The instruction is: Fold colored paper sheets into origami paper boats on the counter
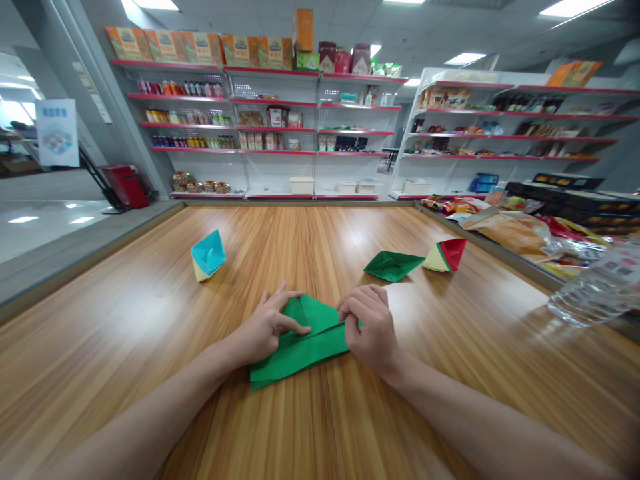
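Observation:
A partly folded green paper sheet point(305, 347) lies on the wooden table point(150, 333) right in front of me. My left hand point(267, 328) rests on its left part, fingers spread, the fingertips pressing a folded flap flat. My right hand point(369, 327) is curled at the sheet's right edge, its fingers pinching the fold there. Farther off on the table lie finished paper boats: a blue and yellow one point(208, 255) at the left, a green one point(393, 265) and a red, green and yellow one point(446, 255) at the right.
A side counter at the right carries snack bags point(510, 230) and a clear plastic bottle point(595, 287). Red-edged store shelves point(280, 127) with goods line the back wall. A grey floor strip runs along the table's left edge.

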Tool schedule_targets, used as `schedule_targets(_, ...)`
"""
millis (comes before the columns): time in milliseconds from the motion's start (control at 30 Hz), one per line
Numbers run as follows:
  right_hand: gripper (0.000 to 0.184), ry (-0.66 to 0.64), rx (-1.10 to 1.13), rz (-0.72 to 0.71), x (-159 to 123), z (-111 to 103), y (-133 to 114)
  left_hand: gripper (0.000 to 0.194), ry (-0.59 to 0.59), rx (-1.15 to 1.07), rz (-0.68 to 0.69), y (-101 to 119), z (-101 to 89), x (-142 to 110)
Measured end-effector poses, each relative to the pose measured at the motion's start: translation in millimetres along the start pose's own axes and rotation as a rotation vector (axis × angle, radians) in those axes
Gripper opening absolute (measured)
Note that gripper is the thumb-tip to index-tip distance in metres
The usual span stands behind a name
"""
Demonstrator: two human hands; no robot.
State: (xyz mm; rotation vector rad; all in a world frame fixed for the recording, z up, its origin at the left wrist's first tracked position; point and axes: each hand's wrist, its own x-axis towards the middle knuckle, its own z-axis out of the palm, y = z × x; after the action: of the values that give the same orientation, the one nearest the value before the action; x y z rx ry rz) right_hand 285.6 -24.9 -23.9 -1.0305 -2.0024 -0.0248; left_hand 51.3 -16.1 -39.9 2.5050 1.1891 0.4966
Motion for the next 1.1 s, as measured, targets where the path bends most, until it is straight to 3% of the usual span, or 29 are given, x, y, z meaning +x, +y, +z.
schedule_targets(133, 0.021, -0.260, 0.031, -0.085, -3, 5, 1, 0.055, -0.009, -0.033, 0.021, -1, -2.6, 1)
schedule_targets(233, 0.020, -0.344, 0.017, -0.093, -4, 6, 0, 0.053, -0.015, -0.049, 0.025, -1, -4.2, 3)
schedule_targets(400, 0.015, -0.371, 0.014, -0.060, -3, 4, -2, 0.045, 0.070, -0.085, 0.040, -1, -3.5, 4)
schedule_targets(567, 0.013, -0.374, 0.015, -0.034, -5, 8, 1, 0.041, 0.163, -0.086, 0.150, -3, -1.9, 4)
schedule_targets(1100, 0.010, -0.381, -0.010, -0.041, -6, 15, 5, 0.061, -0.007, 0.085, 0.280, -7, -10.4, 3)
